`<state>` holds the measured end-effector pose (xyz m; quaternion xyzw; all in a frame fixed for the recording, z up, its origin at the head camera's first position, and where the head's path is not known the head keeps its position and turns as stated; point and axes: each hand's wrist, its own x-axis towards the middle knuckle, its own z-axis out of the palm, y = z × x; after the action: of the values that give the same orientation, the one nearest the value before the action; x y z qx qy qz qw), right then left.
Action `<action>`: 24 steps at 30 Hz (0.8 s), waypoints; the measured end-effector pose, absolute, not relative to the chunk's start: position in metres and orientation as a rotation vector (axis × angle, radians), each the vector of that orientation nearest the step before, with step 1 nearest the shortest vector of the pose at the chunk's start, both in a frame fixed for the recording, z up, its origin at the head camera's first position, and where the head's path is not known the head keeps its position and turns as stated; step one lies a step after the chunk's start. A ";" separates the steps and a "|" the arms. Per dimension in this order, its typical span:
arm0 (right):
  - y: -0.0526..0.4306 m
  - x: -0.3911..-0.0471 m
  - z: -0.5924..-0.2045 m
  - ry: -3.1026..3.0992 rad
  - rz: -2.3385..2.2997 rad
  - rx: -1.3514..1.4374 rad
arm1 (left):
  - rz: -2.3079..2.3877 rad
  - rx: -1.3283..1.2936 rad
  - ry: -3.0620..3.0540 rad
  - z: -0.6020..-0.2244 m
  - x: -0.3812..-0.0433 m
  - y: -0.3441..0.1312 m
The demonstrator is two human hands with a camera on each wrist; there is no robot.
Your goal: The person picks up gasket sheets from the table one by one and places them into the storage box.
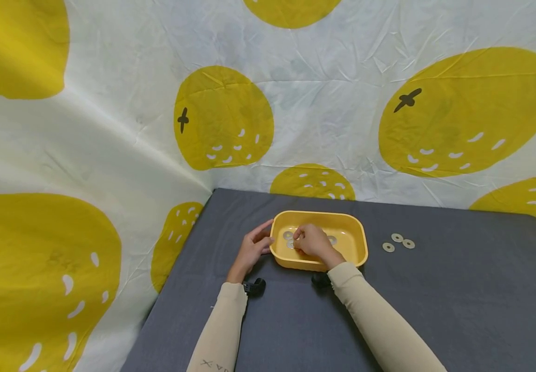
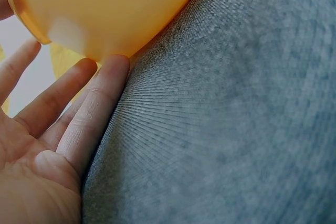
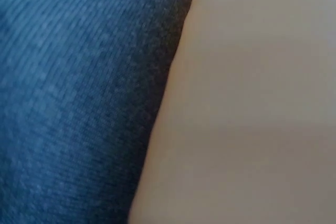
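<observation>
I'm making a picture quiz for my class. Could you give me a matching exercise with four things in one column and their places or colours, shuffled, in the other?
Column one:
1. Left hand
2. Right hand
3. Three loose discs
4. Table covering

Column two:
A. Dark grey
B. Reaching into the yellow tray
C. Touching the tray's outside
D. Lying apart from the tray, to its right in the head view

Pairs: 1-C, 2-B, 3-D, 4-A
</observation>
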<state>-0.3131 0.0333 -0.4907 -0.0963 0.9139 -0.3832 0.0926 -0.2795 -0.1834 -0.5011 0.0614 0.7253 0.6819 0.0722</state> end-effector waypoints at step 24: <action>0.104 -0.296 -0.462 2.781 -1.690 -0.339 | 2.059 0.199 2.263 -0.533 -0.291 -0.183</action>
<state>-0.2961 0.1035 -0.4621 -0.1033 0.8483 -0.5153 -0.0652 -0.2909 -0.1831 -0.5330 0.0647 0.7375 0.6711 0.0379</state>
